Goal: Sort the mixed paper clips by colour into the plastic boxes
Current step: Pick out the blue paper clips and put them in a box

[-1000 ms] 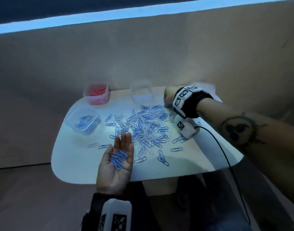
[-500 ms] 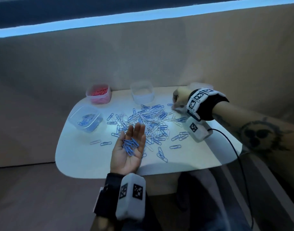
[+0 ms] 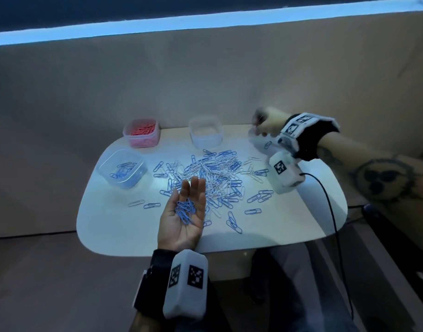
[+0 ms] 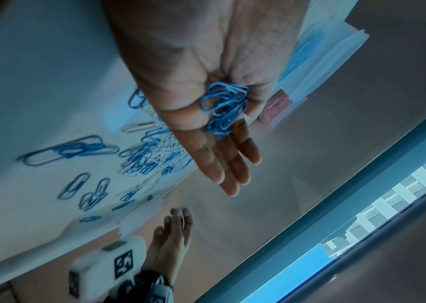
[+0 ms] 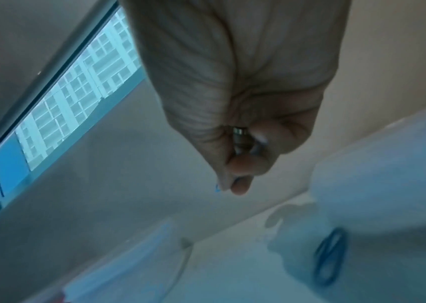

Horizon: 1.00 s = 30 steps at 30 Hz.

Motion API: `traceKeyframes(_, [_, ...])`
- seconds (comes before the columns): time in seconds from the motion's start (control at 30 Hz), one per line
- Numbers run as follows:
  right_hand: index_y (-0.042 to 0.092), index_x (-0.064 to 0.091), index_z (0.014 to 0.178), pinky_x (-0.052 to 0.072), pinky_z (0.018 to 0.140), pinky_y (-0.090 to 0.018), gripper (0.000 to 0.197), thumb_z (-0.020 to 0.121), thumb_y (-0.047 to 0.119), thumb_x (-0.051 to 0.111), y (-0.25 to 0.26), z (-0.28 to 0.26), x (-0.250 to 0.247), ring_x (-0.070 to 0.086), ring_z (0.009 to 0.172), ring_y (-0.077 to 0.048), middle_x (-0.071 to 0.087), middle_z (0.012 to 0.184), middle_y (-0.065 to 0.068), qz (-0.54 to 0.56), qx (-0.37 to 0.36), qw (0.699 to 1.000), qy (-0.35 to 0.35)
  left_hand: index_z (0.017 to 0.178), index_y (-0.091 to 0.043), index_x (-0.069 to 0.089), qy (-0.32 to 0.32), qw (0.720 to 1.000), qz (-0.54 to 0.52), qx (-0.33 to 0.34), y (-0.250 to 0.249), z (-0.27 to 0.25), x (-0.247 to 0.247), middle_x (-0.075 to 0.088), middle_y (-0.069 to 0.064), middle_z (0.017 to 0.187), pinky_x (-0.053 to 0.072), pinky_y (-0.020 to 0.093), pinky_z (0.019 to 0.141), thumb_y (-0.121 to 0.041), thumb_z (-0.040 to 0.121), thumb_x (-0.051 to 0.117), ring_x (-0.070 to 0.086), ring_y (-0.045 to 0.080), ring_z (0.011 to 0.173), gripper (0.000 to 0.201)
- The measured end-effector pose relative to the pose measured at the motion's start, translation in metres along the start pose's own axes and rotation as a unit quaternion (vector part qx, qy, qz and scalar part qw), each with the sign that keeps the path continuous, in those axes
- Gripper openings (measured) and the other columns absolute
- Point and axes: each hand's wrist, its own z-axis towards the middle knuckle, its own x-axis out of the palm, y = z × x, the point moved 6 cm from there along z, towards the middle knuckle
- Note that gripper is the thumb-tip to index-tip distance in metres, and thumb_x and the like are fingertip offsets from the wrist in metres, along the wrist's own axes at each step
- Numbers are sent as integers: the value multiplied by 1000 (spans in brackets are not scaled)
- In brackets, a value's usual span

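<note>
Thin bent-wire paper clips, glossy blue and white, lie in a loose tangle on the smooth, round-cornered white table, just beyond the fingertips of the left hand. That hand is held palm up over the near edge with its fingers straight and close together, and a small heap of blue clips rests in the hollow of the palm; the left wrist view shows the same heap lying loose, with no finger curled over it. The right hand is raised over the far right corner of the table, its fingers bunched, and in the right wrist view the thumb and fingertips pinch a sliver of blue, seemingly one blue clip. Left of the open palm sits a clear, soft-cornered plastic box holding a few blue clips. Farther off, left of the right hand, stand a box of pink clips and a clear box whose contents I cannot make out.
</note>
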Motion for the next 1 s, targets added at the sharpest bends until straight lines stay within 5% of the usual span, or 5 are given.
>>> traceKeyframes(0.27, [22, 58, 121, 47, 76, -30, 32, 90, 18, 54, -23, -11, 7, 61, 98, -26, 64, 113, -4, -230, -14, 973, 12, 120, 9, 57, -8, 1000, -7, 20, -3, -1, -5, 52, 22, 133, 30, 37, 113, -14, 99, 35, 41, 33, 133, 39])
traceKeyframes(0.57, [0, 61, 100, 22, 47, -20, 20, 86, 6, 48, -15, -11, 20, 41, 73, -24, 62, 99, -17, -246, -7, 968, 40, 111, 14, 61, -61, 997, -38, 8, 0, -2, 0, 57, 28, 123, 41, 47, 104, -8, 95, 42, 50, 42, 122, 33])
traceKeyframes(0.73, [9, 59, 86, 46, 65, -32, 14, 83, 17, 47, -11, -19, 19, 57, 75, -31, 55, 100, -10, -308, -56, 950, -4, 119, 12, 56, -30, 999, -19, 26, -1, 0, 1, 52, 26, 131, 34, 41, 110, -9, 96, 40, 43, 37, 130, 35])
traceKeyframes(0.87, [-2, 56, 105, 40, 70, -27, 19, 93, 11, 47, 2, -30, 0, 57, 92, -31, 60, 105, -17, -57, -59, 995, -48, 119, 13, 56, -37, 999, -26, 15, -1, -1, -3, 52, 27, 131, 34, 42, 110, -8, 96, 39, 44, 38, 129, 35])
traceKeyframes(1.0, [0, 63, 99, 39, 44, -7, 14, 86, 5, 60, -9, -75, 3, 51, 63, -18, 59, 71, -1, 66, -71, 995, -19, 116, 15, 57, -44, 998, -44, 5, 0, -3, -2, 53, 29, 128, 37, 45, 108, -4, 94, 42, 46, 41, 126, 33])
